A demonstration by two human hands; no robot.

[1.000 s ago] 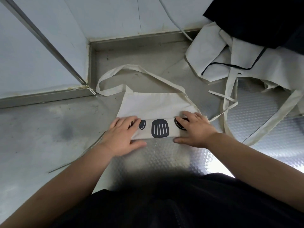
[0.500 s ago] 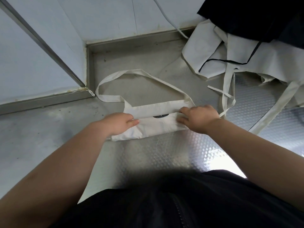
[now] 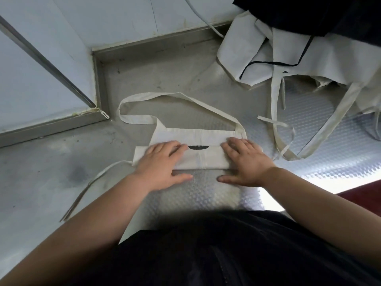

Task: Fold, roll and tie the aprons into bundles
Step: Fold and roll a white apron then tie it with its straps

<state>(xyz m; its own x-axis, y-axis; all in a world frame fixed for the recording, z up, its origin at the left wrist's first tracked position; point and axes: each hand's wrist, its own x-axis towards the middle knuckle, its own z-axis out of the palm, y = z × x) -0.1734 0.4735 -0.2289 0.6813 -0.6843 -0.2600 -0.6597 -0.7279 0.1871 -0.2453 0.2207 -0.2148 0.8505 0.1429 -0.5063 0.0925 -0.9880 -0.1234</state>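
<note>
Pressing with left hand (image 3: 162, 164) and right hand (image 3: 245, 162), both flat, fingers straight, nothing clasped. Under both palms: cream cloth apron folded into a short band (image 3: 204, 158), one hand on each end, thumbs off its near edge on bare metal.

Edges and room:
- Between the hands: near fold edge straight, far fold edge lapping a sliver of black print (image 3: 199, 147).
- Beyond the fingertips: cream neck strap loop (image 3: 177, 96) spread open on the table, short of the back corner.
- Outboard of the left hand: thin cream waist tie (image 3: 92, 182) trailing toward the near edge, open tabletop all round it.
- Outboard of the right hand: loose straps just beside the band, tight there.
- Beyond and right of the right hand: heap of cream cloth aprons (image 3: 247, 54), one with black piping, under a black cloth (image 3: 329, 15).

Counts: two hands, one folded apron, one neck loop, one visible tie. Heap count: cannot tell.

Surface: grey stainless steel worktop (image 3: 51, 172), smudged left of the grip, embossed dimpled sheet (image 3: 319, 131) below and right of it. Raised steel lip and pale wall panels (image 3: 31, 79) at back and left, meeting in a corner.
</note>
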